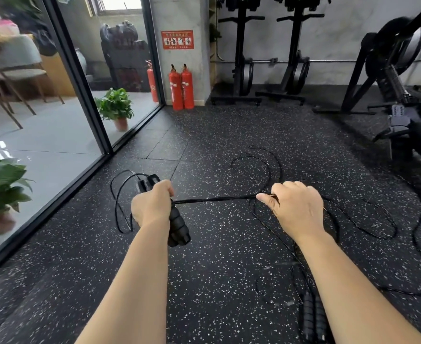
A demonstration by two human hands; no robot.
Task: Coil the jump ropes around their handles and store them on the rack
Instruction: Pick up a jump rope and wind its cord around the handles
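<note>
Head view, fingers: the left hand (152, 204) is wrapped tight round a pair of black handles (177, 224), fingers curled right over them; the right hand (296, 209) pinches the cord (217, 199), thumb and curled fingers closed on it.
Head view, held rope: the cord runs taut between the two hands, from the handles at 9 o'clock across to the pinch at 3 o'clock. It looks doubled or twisted along that stretch.
Head view, slack: short loops (120, 202) stick out past the left hand toward 9 o'clock; long loose loops (368, 219) sprawl on the speckled floor (217, 281) from 12 round to 4 o'clock of the right hand.
Head view, second rope: another pair of handles (313, 316) lies on the floor at 5 o'clock, partly behind the right forearm, its cord trailing away uncoiled.
Head view, rack: no storage rack that I can pick out. Rowing machines (266, 58) stand at 12 o'clock, fire extinguishers (182, 88) at 11.
Step in hand: by my reading, winding is just starting, with the cord pulled tight and few or no turns on the handles yet.
Next move: probably the right hand carries the cord round the handles, keeping tension and feeding slack up from the floor without snagging the other rope.
</note>
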